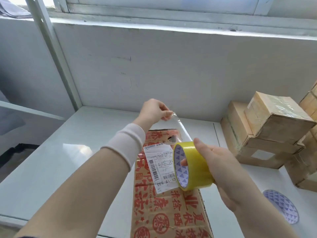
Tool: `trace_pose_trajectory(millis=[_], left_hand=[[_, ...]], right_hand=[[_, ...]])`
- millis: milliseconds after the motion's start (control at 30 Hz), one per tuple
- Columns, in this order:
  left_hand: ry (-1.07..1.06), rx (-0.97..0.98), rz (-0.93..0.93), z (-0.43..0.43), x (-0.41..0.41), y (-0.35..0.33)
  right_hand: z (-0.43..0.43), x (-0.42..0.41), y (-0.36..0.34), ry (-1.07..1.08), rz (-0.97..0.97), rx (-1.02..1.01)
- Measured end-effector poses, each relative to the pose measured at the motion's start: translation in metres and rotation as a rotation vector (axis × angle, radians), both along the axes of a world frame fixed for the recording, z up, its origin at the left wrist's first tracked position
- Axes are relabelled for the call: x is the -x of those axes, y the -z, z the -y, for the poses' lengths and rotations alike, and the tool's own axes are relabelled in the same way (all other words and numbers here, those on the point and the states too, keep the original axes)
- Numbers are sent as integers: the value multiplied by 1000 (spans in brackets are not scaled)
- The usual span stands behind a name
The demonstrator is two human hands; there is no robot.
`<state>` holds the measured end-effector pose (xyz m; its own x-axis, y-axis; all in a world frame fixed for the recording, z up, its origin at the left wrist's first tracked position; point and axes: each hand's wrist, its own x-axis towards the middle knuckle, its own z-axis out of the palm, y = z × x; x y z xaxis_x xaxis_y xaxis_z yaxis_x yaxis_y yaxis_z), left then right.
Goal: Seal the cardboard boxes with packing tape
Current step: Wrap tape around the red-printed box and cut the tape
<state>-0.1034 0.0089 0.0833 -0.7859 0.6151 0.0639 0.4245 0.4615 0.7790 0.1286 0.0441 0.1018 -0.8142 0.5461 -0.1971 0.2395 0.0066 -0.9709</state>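
Left hand (154, 109) is raised beyond the far end of the cardboard box (164, 208), fingers pinching the free end of the clear tape strip (180, 127). Right hand (217, 162) sits lower, above the box's shipping label (161, 167), thumb over the yellow tape roll (192, 166), a finger through its core. The box lies flat on the white table (68, 169).

A long brown cardboard box printed with red characters (164, 212) lies flat, a white shipping label (160, 167) on its top; a round roll of yellow-tinted packing tape (197, 169) hangs on edge just above the box, over the label's right edge; a clear strip of tape (181, 129) runs from it up past the box's far end; plain brown taped cardboard boxes (267, 131) sit stacked right of the printed box.
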Motion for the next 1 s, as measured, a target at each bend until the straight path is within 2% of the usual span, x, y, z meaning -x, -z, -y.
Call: trace_pose_trajectory(millis=[167,333,633,767,833,900,933,1000], left_hand=[[-13,117,8,-11,0,30],[-58,166,-6,-10,7,44],[-13,248,4,-9,14,54],[50,445,97,-7,16,42],[63,627,89,-8,15,34],[76,714,75,-7,14,30],[84,675,73,-7,14,31],[84,439,19,-9,12,37]], right_hand=[[1,9,1,-21,38,16],[-3,15,0,-7,54,-1],[-2,16,6,22,54,-15],[-2,17,7,40,53,2],[-2,18,7,45,65,-11],[-2,19,6,45,71,-19],[-1,19,6,47,68,-14],[-2,21,6,51,58,-8]])
